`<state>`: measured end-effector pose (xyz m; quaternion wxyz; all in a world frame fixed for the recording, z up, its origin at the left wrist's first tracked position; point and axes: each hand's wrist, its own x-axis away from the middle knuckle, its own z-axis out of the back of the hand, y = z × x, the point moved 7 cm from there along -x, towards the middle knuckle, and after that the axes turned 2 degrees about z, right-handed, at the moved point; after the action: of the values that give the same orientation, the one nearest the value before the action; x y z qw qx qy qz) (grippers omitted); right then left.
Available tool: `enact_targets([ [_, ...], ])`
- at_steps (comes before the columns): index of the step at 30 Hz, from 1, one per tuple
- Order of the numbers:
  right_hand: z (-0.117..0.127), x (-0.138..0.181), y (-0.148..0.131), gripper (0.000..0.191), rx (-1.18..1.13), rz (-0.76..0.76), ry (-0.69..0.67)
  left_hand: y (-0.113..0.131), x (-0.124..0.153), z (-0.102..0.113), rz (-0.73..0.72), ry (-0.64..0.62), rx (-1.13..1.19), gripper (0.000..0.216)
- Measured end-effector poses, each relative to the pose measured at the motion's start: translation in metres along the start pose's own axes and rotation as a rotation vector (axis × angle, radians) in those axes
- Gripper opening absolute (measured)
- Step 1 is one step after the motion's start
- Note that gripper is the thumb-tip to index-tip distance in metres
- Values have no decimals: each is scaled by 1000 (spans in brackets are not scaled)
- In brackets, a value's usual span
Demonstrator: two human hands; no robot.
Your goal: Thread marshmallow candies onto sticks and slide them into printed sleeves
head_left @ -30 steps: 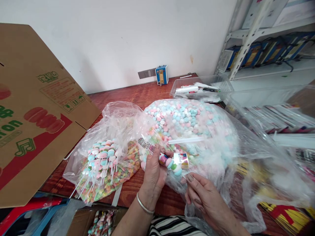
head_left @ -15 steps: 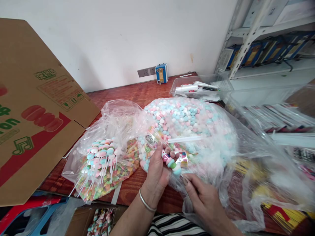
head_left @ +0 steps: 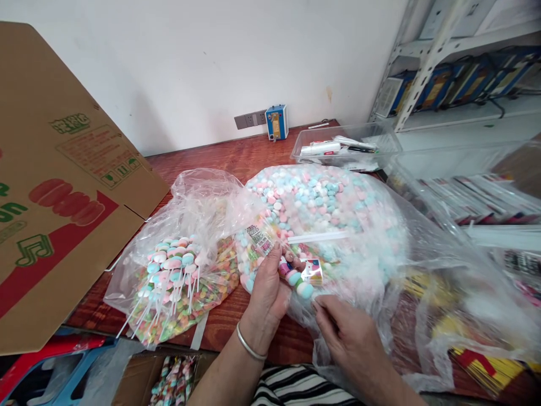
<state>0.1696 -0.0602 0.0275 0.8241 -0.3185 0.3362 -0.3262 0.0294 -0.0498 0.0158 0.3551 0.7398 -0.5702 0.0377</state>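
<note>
The candy skewer (head_left: 305,290) is partly hidden by the left fingers (head_left: 298,263); leftward of them, the printed cardboard box (head_left: 84,175) is cut off.

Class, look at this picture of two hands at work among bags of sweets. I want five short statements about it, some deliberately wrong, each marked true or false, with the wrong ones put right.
1. The left hand holds a row of stacked candies. True.
2. A metal bangle circles the right wrist. False: the bangle is on the left arm.
3. A blue-and-white box stands near the wall socket. True.
4. The bunch of candies on white sticks lies to the right of both hands. False: the bunch lies to their left.
5. The cardboard box at the left is plain, without printing. False: the cardboard box carries red and green printing.
</note>
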Motion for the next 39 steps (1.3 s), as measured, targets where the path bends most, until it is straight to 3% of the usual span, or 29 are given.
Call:
enact_targets([
  [2, 4, 1, -15, 28, 223, 215, 74, 1, 0, 0, -6, 15, 0, 24],
  [4, 4, 2, -24, 29, 342, 336, 115, 0, 0, -1, -15, 13, 13, 24],
  [9, -3, 4, -32, 18, 401, 432, 129, -9, -1, 4, -12, 88, 54, 24],
  [12, -4, 1, -18, 19, 136, 208, 86, -17, 1, 6, 24, 119, 58, 26],
  [17, -35, 8, 19, 34, -849, -560, -187, -17, 3, -7, 49, -69, 113, 32],
  [20, -49, 12, 10, 36, -1279, -760, -272, -16, 4, -13, 57, -144, 94, 35],
  [23, -55, 12, 6, 36, -1369, -783, -280, -23, 4, -11, 66, -147, 67, 36],
  [28, -42, 6, 26, 42, -1060, -672, -66, -30, 3, -3, 104, -110, 14, 35],
  [34, -38, 7, 34, 41, -991, -681, -119, 7, -5, -4, -63, -200, 16, 34],
  [39, -37, 4, 27, 39, -1027, -669, -127, 10, -9, -6, -62, -187, 52, 8],
])
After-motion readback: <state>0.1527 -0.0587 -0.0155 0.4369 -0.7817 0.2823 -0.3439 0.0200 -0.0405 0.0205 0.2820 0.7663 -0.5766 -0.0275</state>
